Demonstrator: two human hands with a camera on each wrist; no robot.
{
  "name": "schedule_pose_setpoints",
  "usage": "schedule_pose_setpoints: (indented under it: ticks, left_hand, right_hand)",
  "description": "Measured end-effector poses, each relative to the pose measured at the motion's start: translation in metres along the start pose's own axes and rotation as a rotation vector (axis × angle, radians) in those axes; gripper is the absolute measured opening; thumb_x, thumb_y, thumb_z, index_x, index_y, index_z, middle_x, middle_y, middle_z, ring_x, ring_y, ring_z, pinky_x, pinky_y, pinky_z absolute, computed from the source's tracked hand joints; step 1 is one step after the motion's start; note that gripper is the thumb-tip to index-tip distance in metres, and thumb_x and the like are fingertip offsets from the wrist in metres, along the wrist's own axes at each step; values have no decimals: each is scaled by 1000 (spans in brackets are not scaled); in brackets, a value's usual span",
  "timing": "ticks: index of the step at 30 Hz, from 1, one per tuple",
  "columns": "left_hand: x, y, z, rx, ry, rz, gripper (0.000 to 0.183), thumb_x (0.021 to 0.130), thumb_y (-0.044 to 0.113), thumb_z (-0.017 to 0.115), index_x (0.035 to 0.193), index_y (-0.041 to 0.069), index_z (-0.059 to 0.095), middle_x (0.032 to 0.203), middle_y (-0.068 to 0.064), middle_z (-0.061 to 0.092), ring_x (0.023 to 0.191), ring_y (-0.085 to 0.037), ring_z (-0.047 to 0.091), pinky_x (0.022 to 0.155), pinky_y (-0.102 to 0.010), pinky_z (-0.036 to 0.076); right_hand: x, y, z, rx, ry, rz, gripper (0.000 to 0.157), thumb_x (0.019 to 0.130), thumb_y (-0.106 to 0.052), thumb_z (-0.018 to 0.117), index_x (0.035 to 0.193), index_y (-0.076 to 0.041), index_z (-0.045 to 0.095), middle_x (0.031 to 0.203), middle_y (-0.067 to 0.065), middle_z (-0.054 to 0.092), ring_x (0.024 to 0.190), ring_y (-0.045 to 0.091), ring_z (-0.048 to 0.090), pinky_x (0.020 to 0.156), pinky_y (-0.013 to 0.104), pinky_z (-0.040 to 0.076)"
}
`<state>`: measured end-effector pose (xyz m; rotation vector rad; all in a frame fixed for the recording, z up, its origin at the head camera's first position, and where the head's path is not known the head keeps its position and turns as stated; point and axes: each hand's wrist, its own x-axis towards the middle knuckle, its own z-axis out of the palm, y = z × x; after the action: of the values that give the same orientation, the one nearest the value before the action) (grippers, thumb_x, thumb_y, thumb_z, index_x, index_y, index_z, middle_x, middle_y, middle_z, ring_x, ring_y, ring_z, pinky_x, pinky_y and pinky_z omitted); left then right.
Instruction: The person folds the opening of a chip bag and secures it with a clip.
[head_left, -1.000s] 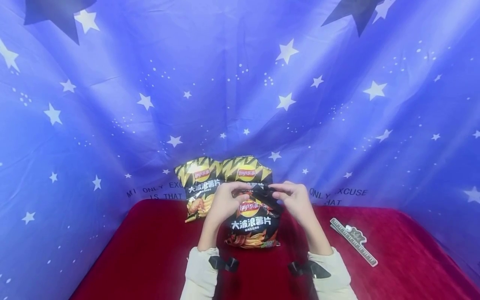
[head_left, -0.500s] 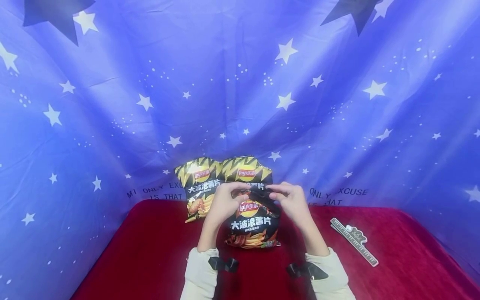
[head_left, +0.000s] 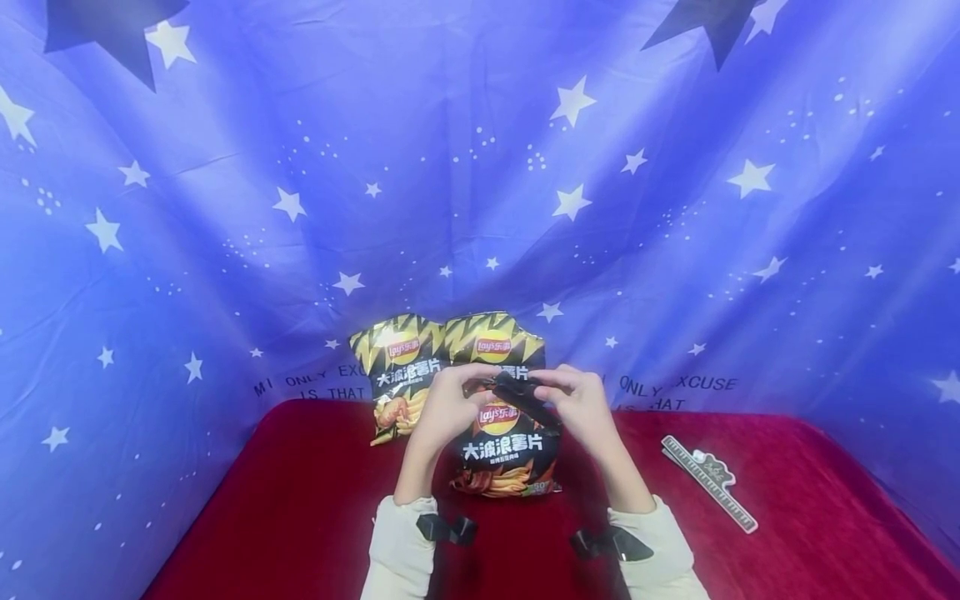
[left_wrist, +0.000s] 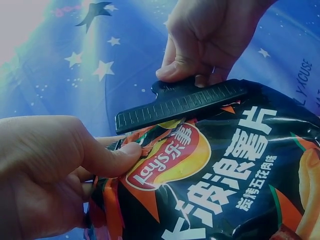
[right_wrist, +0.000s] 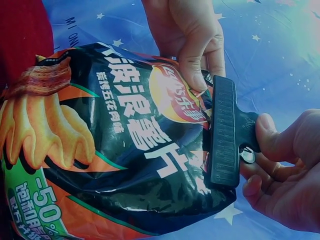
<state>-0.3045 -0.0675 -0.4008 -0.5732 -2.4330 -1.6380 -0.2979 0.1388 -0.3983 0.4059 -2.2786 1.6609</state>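
Observation:
A black Lay's chip bag [head_left: 502, 450] stands upright at the middle of the table's far side, in front of two others. My left hand [head_left: 448, 408] pinches its folded top edge, thumb on the front beside the logo, as the left wrist view shows. In the right wrist view, my right hand [right_wrist: 295, 160] pinches the handle of a long black bag clip [right_wrist: 223, 135] between thumb and fingers. The clip's ridged bar lies across the top edge of the bag, just past the left fingertips. In the head view the clip [head_left: 522, 392] slants between both hands.
Behind are two yellow-and-black chip bags, one at the left [head_left: 405, 375] and one partly hidden [head_left: 491, 337]. A pale long clip [head_left: 708, 483] lies at the right on the red tablecloth [head_left: 300, 500]. A blue star-patterned curtain [head_left: 450, 167] hangs behind.
My right hand has moved slightly left with the black clip, which now sits closer to the left hand and shows more plainly. The left hand and the bags have stayed in place.

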Motion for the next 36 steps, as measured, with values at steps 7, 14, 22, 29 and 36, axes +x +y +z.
schedule_pose_setpoints:
  ticks: [7, 14, 22, 29, 36]
  left_hand:
    - [0, 0, 0, 23, 1, -5, 44, 89, -13, 63, 125, 11, 72, 121, -16, 73, 40, -19, 56, 41, -33, 52]
    - [-1, 2, 0, 10, -16, -24, 44, 90, -12, 63, 129, 7, 70, 123, -18, 72, 40, -20, 57, 41, -37, 53]
    - [-1, 2, -1, 12, -18, -30, 41, 91, -10, 64, 125, 12, 72, 120, -16, 73, 41, -25, 59, 42, -38, 53]
    - [0, 1, -2, 30, -13, -6, 37, 90, -10, 65, 123, 4, 71, 119, -16, 74, 40, -20, 58, 41, -33, 51]
    - [0, 0, -3, 20, -13, -7, 38, 89, -12, 63, 122, 5, 72, 119, -17, 73, 41, -24, 60, 40, -32, 51]
  right_hand:
    - [-1, 1, 1, -34, -5, -22, 24, 84, 8, 73, 107, 3, 78, 85, 19, 68, 74, 8, 56, 68, 18, 56]
    - [-2, 2, 0, -23, -16, -7, 25, 85, 8, 72, 109, 3, 77, 87, 19, 69, 76, 9, 59, 70, 18, 57]
    - [-1, 4, 0, -22, -34, -15, 26, 85, 7, 73, 110, 2, 77, 87, 19, 69, 76, 10, 58, 71, 18, 56]
    - [0, 6, 0, -34, -59, -19, 27, 85, 8, 72, 111, 3, 76, 85, 18, 68, 73, 11, 58, 68, 20, 55]
    - [1, 7, 0, -24, -73, -15, 27, 86, 8, 71, 112, 3, 76, 85, 18, 67, 73, 12, 58, 66, 21, 55]
